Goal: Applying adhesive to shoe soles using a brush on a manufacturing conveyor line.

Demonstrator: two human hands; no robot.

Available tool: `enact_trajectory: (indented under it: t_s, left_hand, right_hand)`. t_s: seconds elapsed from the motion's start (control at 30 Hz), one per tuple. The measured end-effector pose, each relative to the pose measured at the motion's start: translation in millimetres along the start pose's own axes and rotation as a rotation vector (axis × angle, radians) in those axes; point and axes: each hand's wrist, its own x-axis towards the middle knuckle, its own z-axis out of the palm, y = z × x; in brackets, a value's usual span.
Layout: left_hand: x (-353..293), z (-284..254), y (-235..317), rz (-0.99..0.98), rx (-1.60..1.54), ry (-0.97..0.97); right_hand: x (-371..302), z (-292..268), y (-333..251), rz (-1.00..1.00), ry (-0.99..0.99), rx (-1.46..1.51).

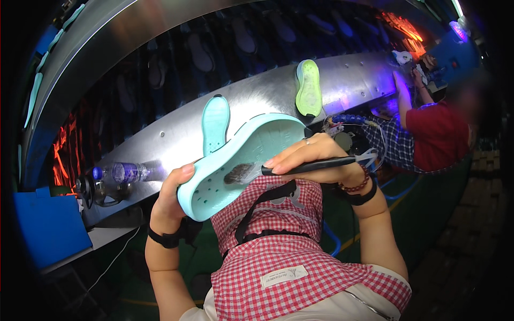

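Note:
A turquoise shoe sole (211,182) with raised walls and small holes in its bed is tilted up in front of my chest. My left hand (172,193) grips its lower left end, thumb over the rim. In my right hand (316,152) is a brush (313,166) with a black handle and a clear tube at its back end. The dark bristles (241,172) rest against the inside of the sole. Behind it, a second turquoise sole (216,120) lies on the metal ledge, partly hidden by the held one.
On the metal ledge (267,88) lies a yellow-green sole (308,88). A clear bottle (128,172) stands at the left. Beyond the ledge, a dark conveyor carries several soles (201,52), with glowing orange heaters (60,155) nearby. A co-worker in red (439,134) works at the right.

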Motion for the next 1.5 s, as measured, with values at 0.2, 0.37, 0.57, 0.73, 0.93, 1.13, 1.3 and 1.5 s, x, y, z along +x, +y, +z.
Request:
enact_trajectory:
  t_s: [0.2, 0.37, 0.57, 0.73, 0.93, 1.13, 1.3, 1.5]
  left_hand:
    - [-9, -11, 4, 0.104, -0.088, 0.153]
    - [36, -10, -28, 0.262, -0.6, -0.097]
    - [52, 20, -48, 0.215, -0.667, -0.133]
    - [59, -1, -44, 0.485, -0.588, 0.146]
    - [50, 7, -36, 0.501, -0.618, 0.098]
    - [53, 25, -27, 0.666, -0.629, 0.024]
    - [46, 14, -20, 0.764, -0.546, 0.08]
    - [36, 11, -9, 0.855, -0.508, 0.057]
  right_hand:
    - [-17, 11, -2, -0.057, -0.061, -0.053]
    - [-1, 20, -7, -0.029, 0.204, -0.076]
    - [8, 44, 36, 0.26, 0.365, 0.136]
    - [-1, 73, 28, -0.146, 0.188, -0.554]
    - [9, 35, 6, -0.069, 0.034, -0.153]
    - [22, 52, 7, -0.141, 0.128, -0.151]
    - [11, 31, 11, 0.051, 0.214, -0.159]
    - [2, 33, 12, -0.04, -0.067, 0.095]
